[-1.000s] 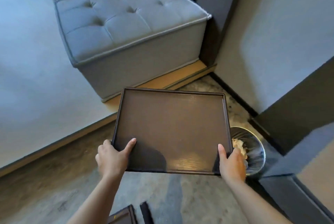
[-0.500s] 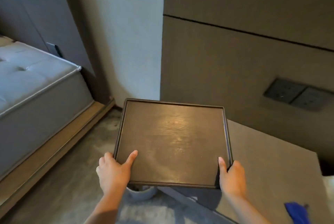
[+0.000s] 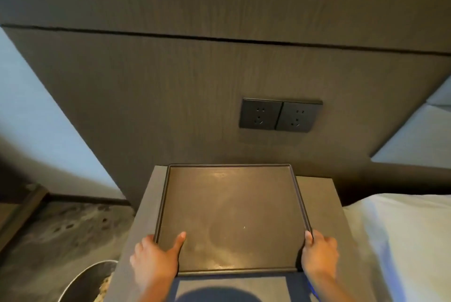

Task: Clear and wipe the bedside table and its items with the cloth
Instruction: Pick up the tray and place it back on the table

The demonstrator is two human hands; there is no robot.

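At the bottom of the frame, the left hand (image 3: pixel 153 259) and the right hand (image 3: pixel 319 253) each grip a near corner of the dark tray (image 3: pixel 231 216), thumbs laid on its inner surface. The tray is over the grey bench (image 3: pixel 317 192) in the lower centre; I cannot tell if it touches. A bin (image 3: pixel 83 282) stands at lower left, a bed (image 3: pixel 402 240) at lower right. Farther up, two dark sockets (image 3: pixel 280 115) sit in the wooden wall panel (image 3: pixel 170 94).

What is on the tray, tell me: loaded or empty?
Empty. The tray shows only bare dark wood inside its raised rim, with faint smears and glare. Both hands, left and right, grip its near corners over the bedside table.
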